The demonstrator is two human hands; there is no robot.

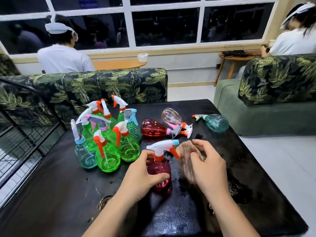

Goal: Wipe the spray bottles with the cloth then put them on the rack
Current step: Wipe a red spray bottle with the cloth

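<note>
Two hands sit low in the middle of the frame, and the work is right between them. Your left hand (145, 171) wraps the belly of the upright red spray bottle (161, 170), thumb across the front, fingers curled round the far side under the orange collar: a full clasp. Its white trigger head rises above your knuckles, blue tip toward the right.

Your right hand (209, 162) is just right of the bottle, fingers dug into the brownish cloth (185, 151) and bunching it against the palm. That cloth is smeared with blur, so I can't tell whether it touches the bottle's side or only hangs beside it. Its lower end disappears behind your right wrist.

Left of centre, a cluster of green and blue bottles (109, 142) stands on the black table (59, 194), packed so tight that the back ones are half hidden. Above your hands, a dark red bottle (152, 128) and a pink bottle (171, 117) lie on their sides, heads tangled together. A teal bottle (216, 123) lies apart, further right. At the left edge, the black wire rack (25, 120) is cut off.
</note>
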